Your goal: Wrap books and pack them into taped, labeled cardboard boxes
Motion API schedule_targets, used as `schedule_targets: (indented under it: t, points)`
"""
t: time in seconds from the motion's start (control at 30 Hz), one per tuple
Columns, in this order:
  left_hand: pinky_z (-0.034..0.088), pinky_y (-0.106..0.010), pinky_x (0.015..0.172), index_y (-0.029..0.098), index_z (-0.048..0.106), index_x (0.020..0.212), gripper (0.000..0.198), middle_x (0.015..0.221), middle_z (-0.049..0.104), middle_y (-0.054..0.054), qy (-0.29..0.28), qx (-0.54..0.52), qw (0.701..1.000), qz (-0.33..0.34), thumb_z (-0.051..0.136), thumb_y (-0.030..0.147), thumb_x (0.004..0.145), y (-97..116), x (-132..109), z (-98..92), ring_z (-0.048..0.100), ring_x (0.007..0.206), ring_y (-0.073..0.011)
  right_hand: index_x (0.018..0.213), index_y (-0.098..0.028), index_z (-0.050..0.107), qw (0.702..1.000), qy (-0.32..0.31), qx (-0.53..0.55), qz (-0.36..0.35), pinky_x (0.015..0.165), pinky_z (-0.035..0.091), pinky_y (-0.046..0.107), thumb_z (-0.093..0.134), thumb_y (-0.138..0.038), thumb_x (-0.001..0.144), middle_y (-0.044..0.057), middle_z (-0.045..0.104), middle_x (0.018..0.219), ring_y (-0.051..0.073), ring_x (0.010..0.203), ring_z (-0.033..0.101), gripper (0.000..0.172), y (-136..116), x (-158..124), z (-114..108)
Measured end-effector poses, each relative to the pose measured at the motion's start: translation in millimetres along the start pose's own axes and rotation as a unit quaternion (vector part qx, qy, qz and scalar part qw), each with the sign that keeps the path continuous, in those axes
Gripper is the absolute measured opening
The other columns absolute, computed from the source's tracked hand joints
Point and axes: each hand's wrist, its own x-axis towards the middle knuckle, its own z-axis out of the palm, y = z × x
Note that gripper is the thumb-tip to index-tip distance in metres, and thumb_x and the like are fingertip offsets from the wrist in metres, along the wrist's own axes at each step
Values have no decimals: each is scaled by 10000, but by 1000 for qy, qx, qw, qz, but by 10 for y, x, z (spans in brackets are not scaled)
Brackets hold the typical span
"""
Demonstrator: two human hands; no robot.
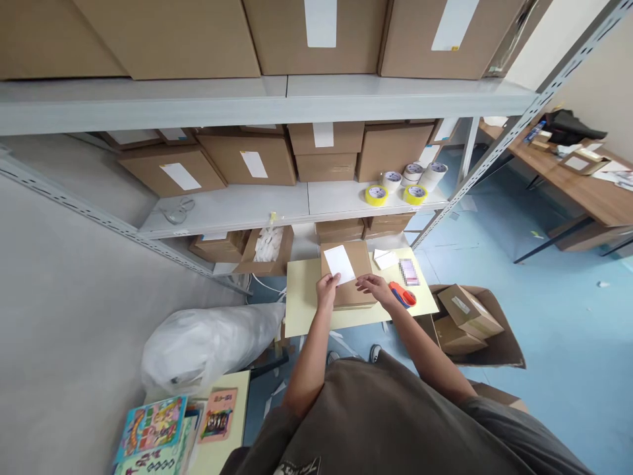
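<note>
Left hand [327, 290] pinching white label [340, 262] by its bottom edge, dead center of frame, over brown carton [363, 258] on cream table [301, 309]. Right hand [374, 289] right by label's corner, fingers kinda curled, can't tell if pinching anything. Orange-and-blue gadget [403, 295] just right, white papers [386, 258] above it.

Left hand [327, 289]: pinching | right hand [374, 287]: loosely curled | forearms [312, 349]: extended forward

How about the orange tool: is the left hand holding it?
No, the left hand pinches the white sheet; the orange tool lies apart.
</note>
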Motion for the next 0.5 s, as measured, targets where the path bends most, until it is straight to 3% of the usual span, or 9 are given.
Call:
schedule_targets:
  t: [0.23, 0.5]
  points:
    - [500, -261, 667, 172, 710, 751, 478, 768, 732, -40, 2, 3, 1000, 14, 840, 630, 726, 180, -96, 177, 643, 741, -170, 953, -213, 740, 998, 21, 14, -55, 768, 552, 316, 719, -535, 856, 76, 811, 984, 197, 812, 742, 338, -125, -83, -37]
    - [486, -268, 685, 169, 717, 773, 495, 785, 734, -47, 7, 9, 1000, 18, 837, 646, 717, 203, -187, 386, 648, 750, -172, 885, -212, 718, 997, 17, 42, -62, 750, 546, 312, 726, -517, 847, 63, 801, 927, 187, 773, 730, 307, -160, -63, -203]
